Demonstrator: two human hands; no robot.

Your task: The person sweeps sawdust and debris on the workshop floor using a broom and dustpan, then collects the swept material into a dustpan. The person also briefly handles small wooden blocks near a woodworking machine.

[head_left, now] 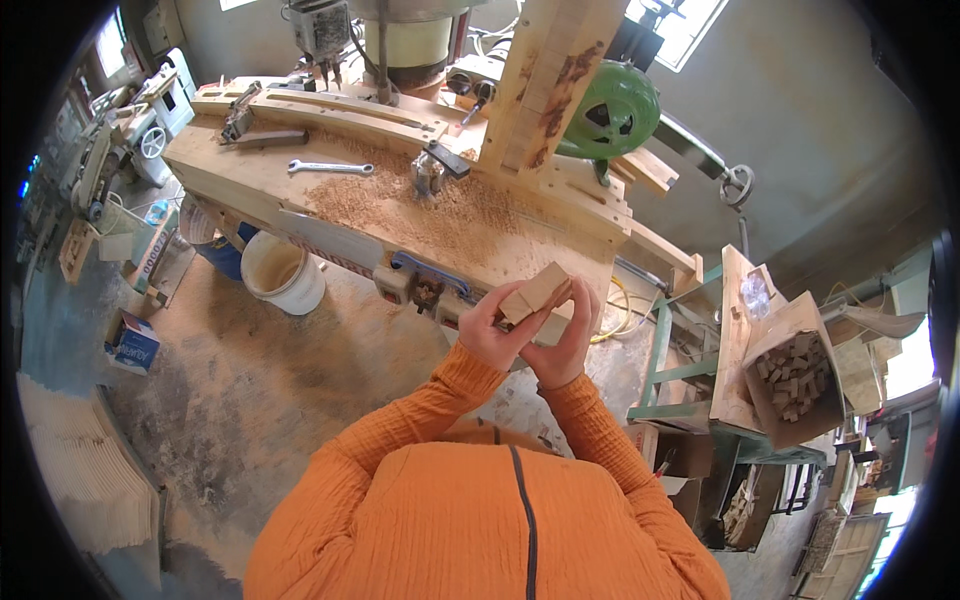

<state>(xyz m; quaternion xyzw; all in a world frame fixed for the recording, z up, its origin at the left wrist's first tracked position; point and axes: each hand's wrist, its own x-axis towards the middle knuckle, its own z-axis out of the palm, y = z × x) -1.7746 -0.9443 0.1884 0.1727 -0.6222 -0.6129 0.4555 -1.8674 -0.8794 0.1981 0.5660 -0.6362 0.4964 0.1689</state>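
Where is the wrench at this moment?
In the head view, the wrench lies left of centre on the wooden workbench, at the edge of the wood shavings, left of the metal fixture.

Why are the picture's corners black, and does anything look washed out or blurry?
Head view: the round fisheye image leaves the corners black; the window at top right glares white; the wooden blocks between the left hand and right hand look fairly crisp; the white handwheel at far left looks softer.
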